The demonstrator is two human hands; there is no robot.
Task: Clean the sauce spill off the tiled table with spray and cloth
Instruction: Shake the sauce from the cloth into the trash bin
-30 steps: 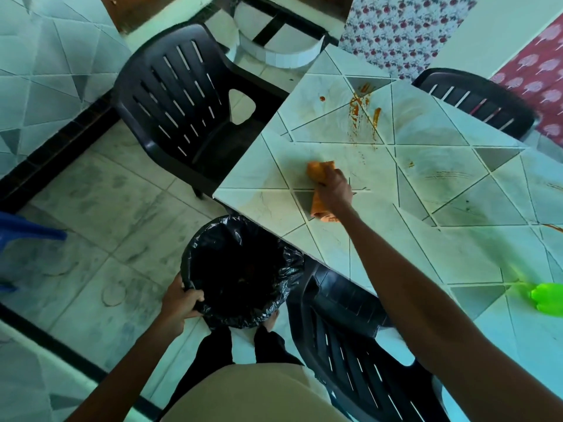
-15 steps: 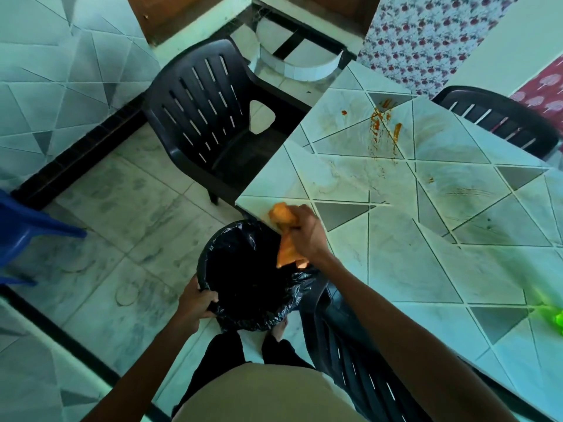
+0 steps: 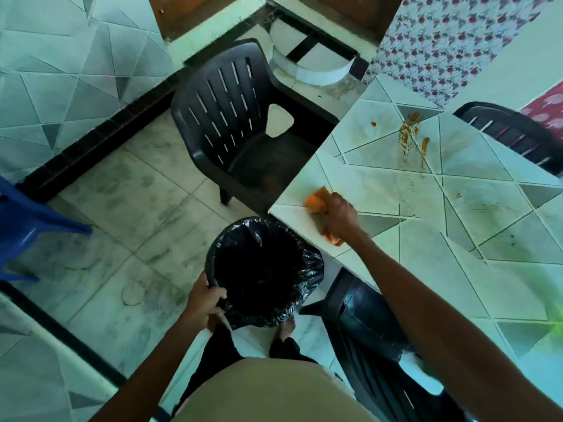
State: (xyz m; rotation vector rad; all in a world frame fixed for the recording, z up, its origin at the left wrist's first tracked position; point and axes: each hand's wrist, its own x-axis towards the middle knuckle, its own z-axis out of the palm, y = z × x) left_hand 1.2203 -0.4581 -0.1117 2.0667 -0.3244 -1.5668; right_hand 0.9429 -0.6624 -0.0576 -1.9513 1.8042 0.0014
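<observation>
Right hand (image 3: 338, 216) is clenching the orange cloth (image 3: 316, 202); left hand (image 3: 204, 306) is clutching the bin (image 3: 315, 271) below its fingers; press flat, sweeping binward.

The right hand (image 3: 339, 216) holds the cloth (image 3: 316, 202) on the table (image 3: 457, 269) beside its corner, the sauce spill (image 3: 406, 138) lies farther back, and the bin (image 3: 306, 266) stands below that corner, the left hand (image 3: 204, 303) gripping its rim.

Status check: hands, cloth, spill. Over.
Right hand grips orange cloth, pressed on table near its corner. Left hand holds bin by its rim. Sauce streaks unwiped, farther in. Nothing blocks the cloth's path.
</observation>
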